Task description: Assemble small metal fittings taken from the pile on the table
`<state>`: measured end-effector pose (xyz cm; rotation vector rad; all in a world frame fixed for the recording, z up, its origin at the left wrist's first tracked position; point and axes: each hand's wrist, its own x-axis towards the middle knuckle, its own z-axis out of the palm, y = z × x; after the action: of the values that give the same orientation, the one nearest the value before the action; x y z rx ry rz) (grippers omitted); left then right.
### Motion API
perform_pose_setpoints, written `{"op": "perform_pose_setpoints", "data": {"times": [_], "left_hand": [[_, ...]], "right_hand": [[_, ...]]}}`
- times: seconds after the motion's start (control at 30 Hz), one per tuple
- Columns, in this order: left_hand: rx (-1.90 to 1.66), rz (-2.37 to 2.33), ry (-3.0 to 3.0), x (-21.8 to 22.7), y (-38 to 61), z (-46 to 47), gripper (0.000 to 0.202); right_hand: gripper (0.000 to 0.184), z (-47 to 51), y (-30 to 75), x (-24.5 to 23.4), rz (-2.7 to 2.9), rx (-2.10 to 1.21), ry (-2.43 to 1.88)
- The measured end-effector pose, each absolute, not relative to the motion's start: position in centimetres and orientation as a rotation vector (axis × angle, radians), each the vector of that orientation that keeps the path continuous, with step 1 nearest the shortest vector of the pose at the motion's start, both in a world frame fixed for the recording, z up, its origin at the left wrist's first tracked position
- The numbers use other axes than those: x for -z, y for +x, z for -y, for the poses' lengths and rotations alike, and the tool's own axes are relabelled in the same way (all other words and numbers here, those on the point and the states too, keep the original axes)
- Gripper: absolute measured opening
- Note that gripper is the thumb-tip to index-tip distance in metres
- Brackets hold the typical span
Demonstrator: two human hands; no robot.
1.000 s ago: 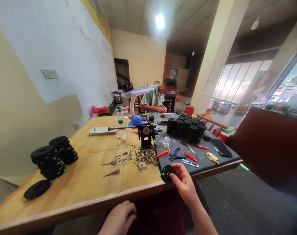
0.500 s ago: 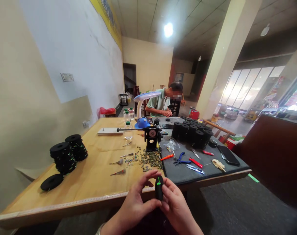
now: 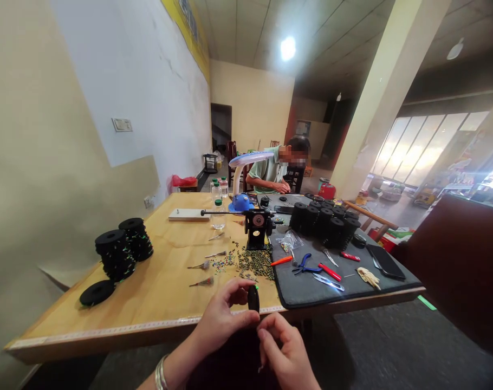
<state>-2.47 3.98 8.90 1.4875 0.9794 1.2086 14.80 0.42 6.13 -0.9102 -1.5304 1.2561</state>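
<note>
My left hand (image 3: 222, 313) grips a black foam spool (image 3: 253, 299) on edge between thumb and fingers, in front of the table's near edge. A bright green bit shows at the spool's top. Just below and to the right, the thumb and fingers of my right hand (image 3: 286, 349) are pinched together, apart from the spool. Whatever they hold is too fine to make out. Beyond my hands lies a heap of small dark and yellowish pieces (image 3: 254, 264), with several brush-like bundles (image 3: 201, 282) to its left.
Black spools stand stacked at left (image 3: 114, 257), with one flat spool (image 3: 97, 293) before them. A black crank device (image 3: 255, 227) and blue lamp (image 3: 241, 202) stand mid-table. The grey mat (image 3: 307, 292) bears blue pliers (image 3: 306, 264), snips (image 3: 328, 282) and more spools (image 3: 325, 221). Another person (image 3: 266, 172) sits opposite.
My right hand has let go of the spool and moved down. The left hand has shifted slightly left with the spool, whose green strand is now mostly turned from view.
</note>
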Motion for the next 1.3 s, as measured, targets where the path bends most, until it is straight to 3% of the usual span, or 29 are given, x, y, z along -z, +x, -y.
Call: {"op": "perform_pose_setpoints", "data": {"times": [0.27,0.43,0.67,0.83,1.1,1.3], "left_hand": [[-0.863,-0.793,1.332,-8.4,-2.6,-4.3,0.051],[-0.781,-0.6,1.176,-8.7,-2.4,-3.3,0.05],[-1.145,-0.829,1.047,-8.3,-2.1,-3.6,0.043],[-1.215,-0.948,1.224,-7.2,-2.0,-4.5,0.041],[-0.854,-0.842,1.273,-7.0,-2.7,-4.5,0.039],[-0.735,-0.637,1.032,-7.6,-2.7,-3.4,0.042]], "right_hand": [[0.016,-2.5,17.7,-11.2,2.047,-0.7,-0.984],[0.025,-5.1,17.9,-9.1,1.821,-1.084,-0.962],[0.031,-2.8,15.4,-4.6,1.513,-1.474,-0.943],[0.02,-1.2,15.1,-6.4,1.617,-1.397,-1.019],[0.013,-3.2,17.8,-11.1,2.097,-0.796,-1.038],[0.026,-4.7,18.2,-9.2,1.927,-1.132,-0.917]]}}
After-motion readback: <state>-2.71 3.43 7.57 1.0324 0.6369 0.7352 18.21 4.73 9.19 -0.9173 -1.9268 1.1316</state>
